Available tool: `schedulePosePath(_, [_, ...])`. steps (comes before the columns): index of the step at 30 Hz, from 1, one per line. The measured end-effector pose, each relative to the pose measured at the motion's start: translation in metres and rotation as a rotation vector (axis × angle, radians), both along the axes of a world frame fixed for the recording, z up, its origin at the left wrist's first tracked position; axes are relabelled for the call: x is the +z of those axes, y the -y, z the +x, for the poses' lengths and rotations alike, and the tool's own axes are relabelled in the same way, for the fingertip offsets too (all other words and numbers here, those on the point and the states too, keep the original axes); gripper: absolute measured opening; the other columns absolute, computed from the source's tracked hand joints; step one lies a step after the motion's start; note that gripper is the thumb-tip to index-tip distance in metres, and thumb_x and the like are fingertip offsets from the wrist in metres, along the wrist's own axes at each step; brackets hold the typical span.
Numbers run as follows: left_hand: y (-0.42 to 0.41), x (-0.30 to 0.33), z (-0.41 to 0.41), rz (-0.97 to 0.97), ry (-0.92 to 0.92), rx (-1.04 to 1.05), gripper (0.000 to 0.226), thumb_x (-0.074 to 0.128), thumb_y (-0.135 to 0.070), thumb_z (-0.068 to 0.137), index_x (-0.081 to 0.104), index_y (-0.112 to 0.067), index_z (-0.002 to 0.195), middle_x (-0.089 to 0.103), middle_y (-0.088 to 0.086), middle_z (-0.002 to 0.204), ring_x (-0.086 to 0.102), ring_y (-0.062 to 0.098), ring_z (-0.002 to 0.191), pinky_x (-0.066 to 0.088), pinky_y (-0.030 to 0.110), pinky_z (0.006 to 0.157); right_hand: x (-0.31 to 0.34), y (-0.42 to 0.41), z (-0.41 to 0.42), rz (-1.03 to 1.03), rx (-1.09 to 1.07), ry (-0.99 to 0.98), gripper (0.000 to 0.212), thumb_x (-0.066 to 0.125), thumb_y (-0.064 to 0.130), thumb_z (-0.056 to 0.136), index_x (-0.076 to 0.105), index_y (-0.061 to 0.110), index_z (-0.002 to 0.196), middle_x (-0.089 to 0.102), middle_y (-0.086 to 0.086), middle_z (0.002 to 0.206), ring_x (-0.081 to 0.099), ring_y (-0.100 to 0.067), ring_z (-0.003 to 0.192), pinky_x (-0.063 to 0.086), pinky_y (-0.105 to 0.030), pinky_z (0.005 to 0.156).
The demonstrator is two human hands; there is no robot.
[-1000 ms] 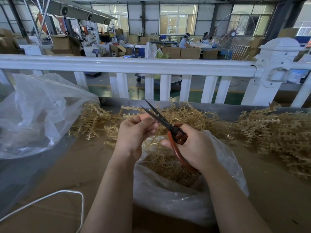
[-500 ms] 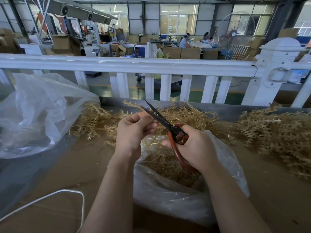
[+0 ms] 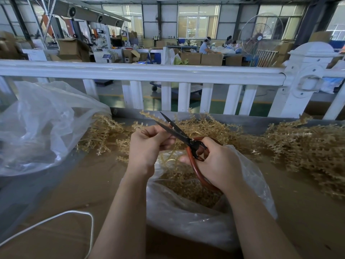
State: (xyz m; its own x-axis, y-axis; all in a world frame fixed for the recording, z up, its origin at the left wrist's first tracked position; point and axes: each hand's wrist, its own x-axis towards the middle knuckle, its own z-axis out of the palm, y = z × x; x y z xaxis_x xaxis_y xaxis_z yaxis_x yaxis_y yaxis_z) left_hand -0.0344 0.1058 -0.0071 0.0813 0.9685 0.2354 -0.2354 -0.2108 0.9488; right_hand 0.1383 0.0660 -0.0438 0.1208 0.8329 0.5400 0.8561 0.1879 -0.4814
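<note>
Squarely within right hand (image 3: 217, 162): scissors (image 3: 178, 133)

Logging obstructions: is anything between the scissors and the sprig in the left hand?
Nothing visible does. The scissors, blades open, are at the sprig held by the left hand; the right hand grips their handles.

No lettering can be read anywhere. The small yellow-and-green placard (image 3: 155, 37) on the far grey panelled wall (image 3: 168, 21), toward twelve o'clock, is too blurred to make out.
</note>
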Motion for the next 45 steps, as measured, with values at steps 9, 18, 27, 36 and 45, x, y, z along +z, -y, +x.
schedulePosePath(9, [0.0006,-0.0011,0.0019,-0.002,-0.026,-0.013,0.032,0.063,0.004,0.089,0.074,-0.015,0.066,0.073,0.009,0.070,0.066,0.013,0.059,0.053,0.021,0.057,-0.0016,-0.0008,0.0018,0.034,-0.006,0.001,0.079,0.036,0.099,0.063,0.063,0.037,0.103,0.052,0.030,0.072,0.044,0.018,0.062,0.028,-0.001,0.054])
schedulePosePath(18, [0.0001,-0.0021,0.0003,-0.009,-0.028,-0.033,0.023,0.065,-0.001,0.090,0.076,-0.013,0.074,0.073,0.010,0.073,0.066,0.013,0.061,0.053,0.021,0.058,0.0020,0.0017,0.0018,0.055,0.009,-0.008,0.072,0.047,0.092,0.065,0.069,0.032,0.096,0.056,0.025,0.068,0.049,0.012,0.057,0.032,-0.001,0.051])
schedulePosePath(27, [0.0012,0.0003,-0.0004,-0.022,-0.030,-0.038,0.029,0.063,0.000,0.091,0.077,-0.016,0.070,0.073,0.010,0.072,0.065,0.013,0.060,0.053,0.020,0.057,0.0008,0.0011,0.0009,0.014,0.025,-0.031,0.070,0.048,0.093,0.063,0.067,0.035,0.098,0.057,0.027,0.067,0.055,0.011,0.063,0.035,-0.005,0.052])
schedulePosePath(36, [0.0001,-0.0019,-0.0026,-0.028,-0.082,-0.076,0.021,0.063,0.003,0.089,0.073,-0.008,0.074,0.072,0.011,0.071,0.065,0.014,0.059,0.053,0.021,0.057,0.0001,0.0007,0.0013,0.030,0.004,0.003,0.074,0.042,0.096,0.063,0.065,0.036,0.101,0.054,0.027,0.070,0.049,0.014,0.061,0.031,-0.002,0.053])
schedulePosePath(45, [0.0004,-0.0012,-0.0022,-0.034,-0.085,-0.112,0.024,0.064,0.002,0.089,0.074,-0.012,0.071,0.071,0.009,0.070,0.064,0.015,0.061,0.053,0.021,0.058,0.0013,0.0020,0.0007,0.056,0.012,-0.006,0.073,0.045,0.093,0.065,0.067,0.033,0.098,0.058,0.024,0.071,0.051,0.009,0.060,0.032,-0.002,0.054])
